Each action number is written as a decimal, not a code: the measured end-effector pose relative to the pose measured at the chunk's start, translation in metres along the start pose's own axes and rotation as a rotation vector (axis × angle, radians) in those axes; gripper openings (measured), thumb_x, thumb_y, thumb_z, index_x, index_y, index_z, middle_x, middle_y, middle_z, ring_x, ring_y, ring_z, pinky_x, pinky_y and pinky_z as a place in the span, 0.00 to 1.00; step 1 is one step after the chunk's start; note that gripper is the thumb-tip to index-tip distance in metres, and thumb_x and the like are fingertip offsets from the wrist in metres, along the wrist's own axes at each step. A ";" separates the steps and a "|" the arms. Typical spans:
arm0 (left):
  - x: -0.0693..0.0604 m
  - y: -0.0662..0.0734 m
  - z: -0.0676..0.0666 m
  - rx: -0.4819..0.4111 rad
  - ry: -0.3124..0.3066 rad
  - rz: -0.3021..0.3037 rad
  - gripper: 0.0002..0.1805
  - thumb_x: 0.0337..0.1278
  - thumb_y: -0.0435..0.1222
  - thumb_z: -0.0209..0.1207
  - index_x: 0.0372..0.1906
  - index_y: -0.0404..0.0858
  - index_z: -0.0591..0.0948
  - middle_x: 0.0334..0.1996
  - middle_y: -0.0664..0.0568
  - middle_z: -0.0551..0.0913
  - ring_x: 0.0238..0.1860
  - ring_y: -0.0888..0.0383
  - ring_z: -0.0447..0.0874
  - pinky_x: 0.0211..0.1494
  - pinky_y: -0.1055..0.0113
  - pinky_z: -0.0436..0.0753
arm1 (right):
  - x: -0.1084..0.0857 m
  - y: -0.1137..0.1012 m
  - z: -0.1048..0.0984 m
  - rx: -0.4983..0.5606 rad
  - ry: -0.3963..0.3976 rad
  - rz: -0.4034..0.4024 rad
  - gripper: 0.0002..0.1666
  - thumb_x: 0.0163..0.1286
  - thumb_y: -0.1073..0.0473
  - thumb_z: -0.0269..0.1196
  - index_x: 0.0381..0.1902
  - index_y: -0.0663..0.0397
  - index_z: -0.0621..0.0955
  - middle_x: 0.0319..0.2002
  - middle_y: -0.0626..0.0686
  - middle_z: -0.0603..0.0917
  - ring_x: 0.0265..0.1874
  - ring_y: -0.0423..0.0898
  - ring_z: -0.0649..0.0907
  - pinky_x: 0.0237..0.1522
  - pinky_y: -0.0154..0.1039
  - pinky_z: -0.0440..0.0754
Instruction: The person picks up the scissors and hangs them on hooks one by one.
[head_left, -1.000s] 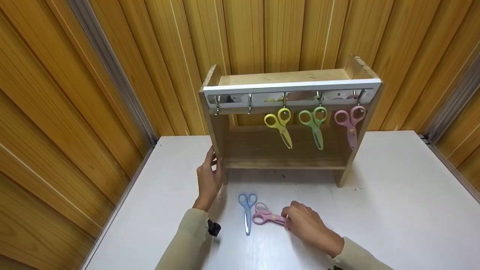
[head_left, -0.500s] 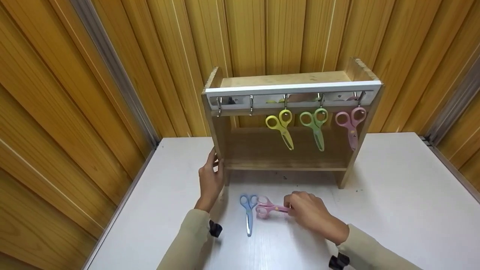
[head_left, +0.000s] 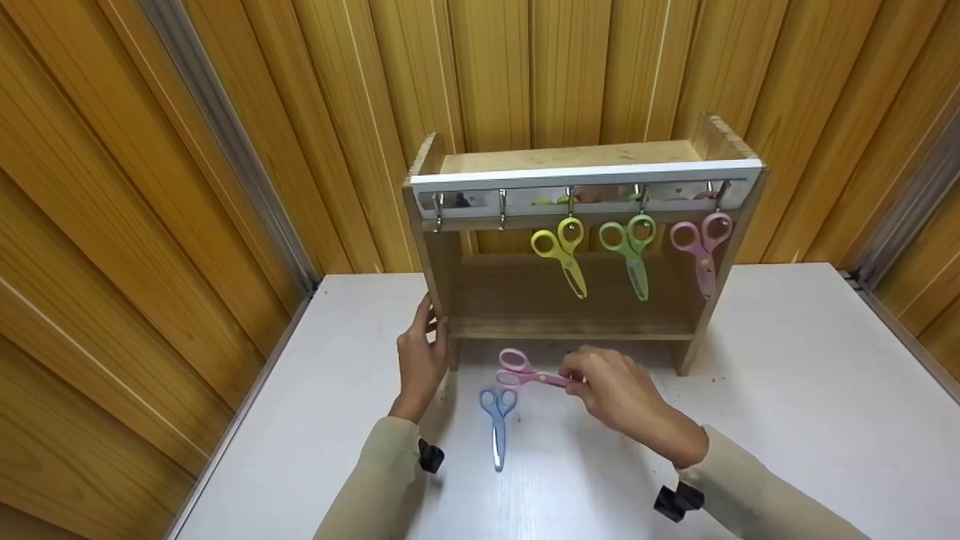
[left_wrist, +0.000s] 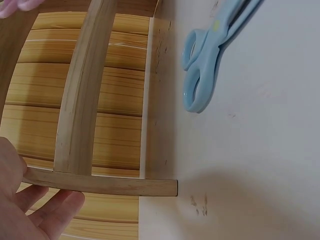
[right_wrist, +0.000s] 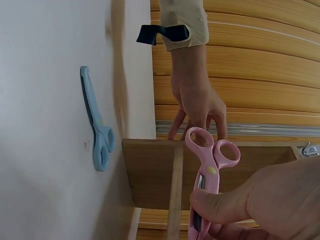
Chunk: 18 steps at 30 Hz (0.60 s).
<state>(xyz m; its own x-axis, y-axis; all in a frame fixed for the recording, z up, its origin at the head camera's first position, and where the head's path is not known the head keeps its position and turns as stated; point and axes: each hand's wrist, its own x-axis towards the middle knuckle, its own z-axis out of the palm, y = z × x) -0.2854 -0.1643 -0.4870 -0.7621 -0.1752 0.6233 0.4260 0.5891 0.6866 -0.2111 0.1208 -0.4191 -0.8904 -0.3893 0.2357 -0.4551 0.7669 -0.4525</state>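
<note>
My right hand point(head_left: 619, 386) pinches a pair of pink scissors point(head_left: 517, 370) by the blade end, thumb on one side. Its ring handles point left, and in the right wrist view the scissors point(right_wrist: 207, 160) are held up off the table. My left hand point(head_left: 421, 364) grips the left side panel point(left_wrist: 115, 185) of a wooden rack point(head_left: 570, 330), fingers on the outer face. Blue scissors point(head_left: 496, 424) lie on the table in front of the rack, handles toward it. Yellow scissors point(head_left: 564, 255), green scissors point(head_left: 631, 255) and another pink pair point(head_left: 703, 251) hang from hooks.
Along the rack's top front runs a metal hook strip point(head_left: 480, 180). Its two left hooks, the outer hook point(head_left: 438, 212) and the inner hook point(head_left: 502, 210), carry nothing. The rack stands on a white table point(head_left: 787, 397), with wood-panelled walls point(head_left: 570, 75) behind and at the sides.
My right hand has lifted the pink scissors off the table and moved them toward the rack, away from beside the blue scissors. My left hand stays on the rack's side panel.
</note>
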 end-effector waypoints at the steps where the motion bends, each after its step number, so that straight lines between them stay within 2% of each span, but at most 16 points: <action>1: 0.000 0.000 0.000 -0.001 0.001 0.000 0.27 0.72 0.29 0.58 0.73 0.39 0.72 0.56 0.37 0.85 0.45 0.45 0.90 0.42 0.57 0.91 | 0.001 -0.001 -0.002 0.009 0.009 -0.004 0.09 0.60 0.68 0.75 0.33 0.49 0.89 0.28 0.44 0.82 0.27 0.42 0.77 0.29 0.39 0.80; 11: 0.001 0.000 0.000 0.005 -0.005 -0.009 0.27 0.73 0.30 0.58 0.73 0.40 0.72 0.57 0.38 0.85 0.47 0.45 0.90 0.44 0.57 0.91 | 0.008 -0.014 -0.013 0.090 0.174 -0.080 0.09 0.59 0.67 0.77 0.35 0.50 0.88 0.29 0.44 0.81 0.28 0.40 0.79 0.31 0.38 0.82; 18: 0.001 -0.001 0.000 -0.005 0.002 0.003 0.26 0.73 0.30 0.58 0.72 0.38 0.72 0.56 0.38 0.85 0.45 0.45 0.90 0.43 0.57 0.91 | 0.018 -0.022 -0.015 0.239 0.289 -0.157 0.10 0.58 0.68 0.76 0.34 0.50 0.88 0.30 0.43 0.82 0.28 0.38 0.80 0.31 0.35 0.83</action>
<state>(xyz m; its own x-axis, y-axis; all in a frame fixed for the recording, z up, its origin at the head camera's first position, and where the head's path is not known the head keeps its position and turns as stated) -0.2863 -0.1656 -0.4874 -0.7601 -0.1750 0.6258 0.4304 0.5859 0.6866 -0.2168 0.1047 -0.3917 -0.7876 -0.3067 0.5343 -0.6040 0.5558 -0.5713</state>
